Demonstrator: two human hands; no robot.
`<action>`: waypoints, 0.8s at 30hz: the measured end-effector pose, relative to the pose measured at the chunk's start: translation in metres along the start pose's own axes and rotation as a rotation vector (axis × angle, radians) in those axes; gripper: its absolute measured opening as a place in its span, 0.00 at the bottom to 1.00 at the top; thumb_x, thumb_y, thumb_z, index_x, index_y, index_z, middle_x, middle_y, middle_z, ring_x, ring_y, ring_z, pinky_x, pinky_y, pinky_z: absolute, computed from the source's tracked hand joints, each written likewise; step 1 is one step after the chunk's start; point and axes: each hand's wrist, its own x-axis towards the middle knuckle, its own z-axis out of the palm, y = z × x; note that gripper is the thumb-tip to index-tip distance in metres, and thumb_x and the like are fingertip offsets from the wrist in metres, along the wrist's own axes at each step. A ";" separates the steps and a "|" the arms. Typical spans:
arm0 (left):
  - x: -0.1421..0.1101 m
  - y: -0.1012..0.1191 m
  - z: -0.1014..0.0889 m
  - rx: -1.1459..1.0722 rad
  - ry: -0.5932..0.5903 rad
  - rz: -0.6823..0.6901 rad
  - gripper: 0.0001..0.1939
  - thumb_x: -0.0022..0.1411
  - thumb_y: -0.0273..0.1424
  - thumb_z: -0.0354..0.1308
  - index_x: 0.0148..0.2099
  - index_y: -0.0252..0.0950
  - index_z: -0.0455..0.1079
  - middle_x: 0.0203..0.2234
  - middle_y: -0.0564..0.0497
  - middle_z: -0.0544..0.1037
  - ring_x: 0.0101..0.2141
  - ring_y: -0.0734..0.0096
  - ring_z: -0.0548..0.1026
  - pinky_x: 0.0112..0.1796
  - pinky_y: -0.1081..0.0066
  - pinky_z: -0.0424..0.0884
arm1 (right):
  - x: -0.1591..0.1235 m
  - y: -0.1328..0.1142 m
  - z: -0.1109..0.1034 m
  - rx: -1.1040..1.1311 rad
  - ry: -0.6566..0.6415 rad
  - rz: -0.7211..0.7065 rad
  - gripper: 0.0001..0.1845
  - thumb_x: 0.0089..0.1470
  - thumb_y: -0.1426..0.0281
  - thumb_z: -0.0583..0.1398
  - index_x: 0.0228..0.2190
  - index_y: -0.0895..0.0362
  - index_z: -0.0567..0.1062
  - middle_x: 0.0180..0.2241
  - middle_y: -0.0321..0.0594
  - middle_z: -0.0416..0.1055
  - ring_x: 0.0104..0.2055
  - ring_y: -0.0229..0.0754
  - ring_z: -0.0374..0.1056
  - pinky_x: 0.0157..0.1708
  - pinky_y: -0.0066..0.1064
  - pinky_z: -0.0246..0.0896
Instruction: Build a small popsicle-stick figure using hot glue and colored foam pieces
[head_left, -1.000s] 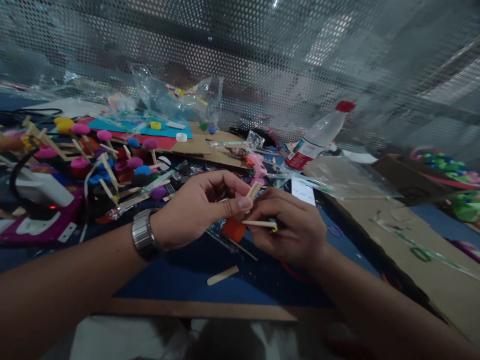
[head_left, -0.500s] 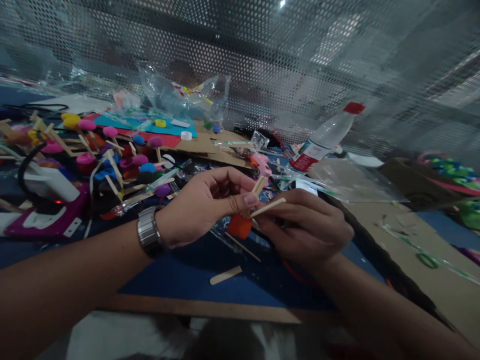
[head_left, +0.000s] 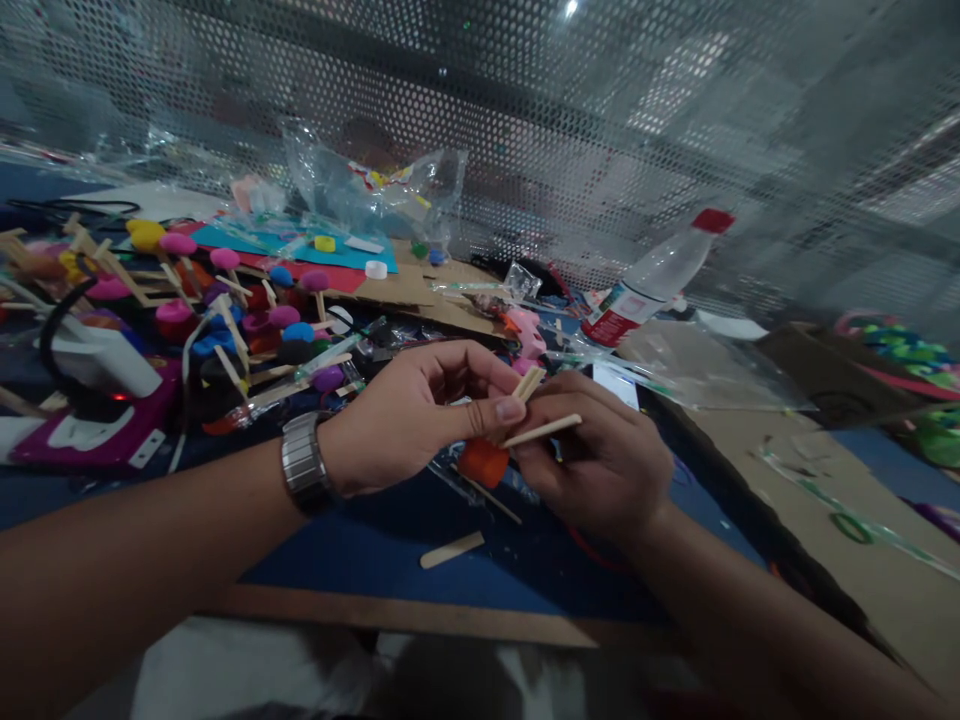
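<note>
Thumb and fingers of my left hand (head_left: pixel 435 405) pinch wooden craft sticks (head_left: pixel 529 385) that have an orange lump (head_left: pixel 482 463), clay-like in look, at their lower end. My right hand (head_left: pixel 600 450) is closed against the same piece from the right, its fingertips partly hidden. Another craft stick (head_left: pixel 547 430) juts out sideways between the hands, in front of my right fingers. Below them on the blue table lies a loose short craft stick (head_left: pixel 452 550), and a thin stick (head_left: pixel 487 495) rests just under the orange lump.
Colourful clay-and-stick pieces (head_left: pixel 255 320) crowd the left side beside a purple power strip (head_left: pixel 97 430). A red-capped plastic bottle (head_left: pixel 656 280) leans at the back right. Cardboard (head_left: pixel 810 480) covers the right, with a plastic bag (head_left: pixel 712 365). A perforated metal panel (head_left: pixel 480 130) rises behind.
My right hand has shifted slightly left and closer to my left hand. The sideways stick and orange lump sit a little lower in view.
</note>
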 end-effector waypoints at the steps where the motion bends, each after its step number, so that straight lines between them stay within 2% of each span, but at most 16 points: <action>1: 0.000 0.000 0.000 0.003 0.002 0.008 0.18 0.49 0.37 0.77 0.33 0.33 0.74 0.26 0.56 0.76 0.29 0.78 0.72 0.34 0.74 0.69 | 0.000 0.000 0.000 0.008 -0.018 0.002 0.14 0.50 0.82 0.62 0.33 0.50 0.73 0.27 0.35 0.74 0.23 0.38 0.69 0.21 0.30 0.65; 7: 0.000 0.002 -0.001 -0.005 0.011 0.006 0.18 0.49 0.38 0.77 0.34 0.32 0.74 0.26 0.56 0.76 0.28 0.79 0.72 0.32 0.76 0.69 | 0.002 0.001 -0.002 0.014 -0.087 -0.029 0.13 0.50 0.80 0.60 0.33 0.50 0.72 0.27 0.34 0.72 0.24 0.38 0.70 0.22 0.29 0.66; 11: 0.001 0.002 -0.002 -0.018 -0.006 -0.002 0.17 0.50 0.36 0.76 0.35 0.33 0.75 0.27 0.56 0.76 0.29 0.78 0.73 0.34 0.74 0.71 | 0.003 0.001 -0.003 0.053 -0.070 -0.018 0.13 0.50 0.80 0.60 0.34 0.49 0.71 0.27 0.35 0.72 0.24 0.39 0.69 0.22 0.31 0.64; 14: 0.001 0.002 -0.002 -0.036 -0.021 -0.017 0.15 0.51 0.35 0.76 0.35 0.33 0.75 0.28 0.55 0.77 0.30 0.76 0.74 0.36 0.73 0.72 | 0.000 0.002 -0.003 0.135 -0.021 0.041 0.12 0.51 0.79 0.60 0.34 0.49 0.72 0.29 0.38 0.73 0.25 0.43 0.68 0.23 0.36 0.64; 18: 0.001 0.003 -0.001 -0.066 -0.014 -0.013 0.14 0.51 0.33 0.76 0.34 0.33 0.75 0.27 0.56 0.76 0.29 0.78 0.73 0.34 0.76 0.71 | -0.006 0.004 -0.001 0.238 0.045 0.108 0.08 0.57 0.76 0.60 0.36 0.50 0.73 0.30 0.41 0.74 0.30 0.46 0.70 0.27 0.40 0.67; 24: -0.001 0.007 0.000 -0.143 0.004 -0.032 0.14 0.51 0.33 0.76 0.33 0.33 0.74 0.26 0.57 0.75 0.28 0.80 0.71 0.32 0.78 0.69 | -0.006 0.009 0.001 0.287 0.193 0.172 0.06 0.57 0.75 0.64 0.35 0.52 0.75 0.29 0.39 0.74 0.29 0.41 0.70 0.28 0.34 0.68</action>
